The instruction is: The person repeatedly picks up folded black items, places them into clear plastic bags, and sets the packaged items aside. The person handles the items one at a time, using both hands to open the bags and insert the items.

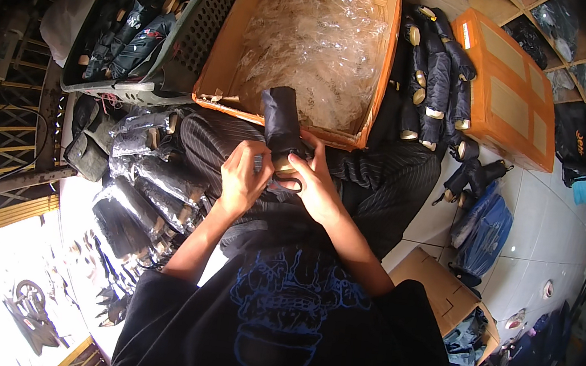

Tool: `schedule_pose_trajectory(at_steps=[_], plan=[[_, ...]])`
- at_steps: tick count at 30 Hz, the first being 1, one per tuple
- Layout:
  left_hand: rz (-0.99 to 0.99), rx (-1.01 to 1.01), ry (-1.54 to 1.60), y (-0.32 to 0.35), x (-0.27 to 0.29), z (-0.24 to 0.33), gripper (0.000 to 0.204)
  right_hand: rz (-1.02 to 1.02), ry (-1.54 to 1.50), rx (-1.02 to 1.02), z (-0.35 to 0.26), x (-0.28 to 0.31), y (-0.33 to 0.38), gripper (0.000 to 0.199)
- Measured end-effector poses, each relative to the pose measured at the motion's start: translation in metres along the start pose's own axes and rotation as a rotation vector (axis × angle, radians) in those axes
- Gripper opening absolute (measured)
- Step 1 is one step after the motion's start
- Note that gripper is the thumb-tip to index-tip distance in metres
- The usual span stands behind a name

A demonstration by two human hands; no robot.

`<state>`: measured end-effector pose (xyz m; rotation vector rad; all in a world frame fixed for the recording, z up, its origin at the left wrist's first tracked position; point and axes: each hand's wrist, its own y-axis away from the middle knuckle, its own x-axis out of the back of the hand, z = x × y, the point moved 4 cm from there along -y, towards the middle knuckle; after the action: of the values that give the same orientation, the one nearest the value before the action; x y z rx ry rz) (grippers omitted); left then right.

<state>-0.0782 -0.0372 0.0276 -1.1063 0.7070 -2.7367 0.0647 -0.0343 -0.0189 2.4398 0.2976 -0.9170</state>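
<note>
Over my lap I hold a folded dark compact umbrella (281, 117), its covered body pointing away from me. A pale handle end and a dark wrist strap face me. My left hand (244, 177) is closed at the handle end, the fingers pinched together. From the other side my right hand (318, 184) grips the same end, thumb on the pale part and fingers behind it. Just beyond the umbrella stands an open cardboard box (207, 74) with clear plastic wrappers (317, 47) in it.
A dark plastic crate (198, 32) of folded umbrellas stands at far left. Wrapped umbrellas (153, 188) lie left of my legs. More dark umbrellas (438, 76) lie at the right, against an orange-taped carton (506, 85). An open cardboard box (434, 288) sits near my right elbow.
</note>
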Motion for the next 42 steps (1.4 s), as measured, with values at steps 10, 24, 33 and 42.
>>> schedule_pose_trajectory(at_steps=[10, 24, 33, 42], plan=[[-0.049, 0.035, 0.061, 0.004, 0.002, 0.004, 0.022, 0.056, 0.076, 0.014, 0.007, 0.002, -0.001, 0.057], [-0.091, -0.266, -0.053, -0.016, 0.001, 0.012, 0.032, 0.209, 0.338, 0.192, 0.002, -0.004, -0.002, 0.05], [-0.218, -0.082, 0.022, -0.012, 0.004, 0.01, 0.044, 0.156, 0.35, 0.117, -0.002, -0.007, 0.0, 0.047], [0.018, -0.126, -0.007, 0.005, 0.002, 0.016, 0.025, 0.181, 0.379, 0.22, 0.01, -0.002, -0.001, 0.048]])
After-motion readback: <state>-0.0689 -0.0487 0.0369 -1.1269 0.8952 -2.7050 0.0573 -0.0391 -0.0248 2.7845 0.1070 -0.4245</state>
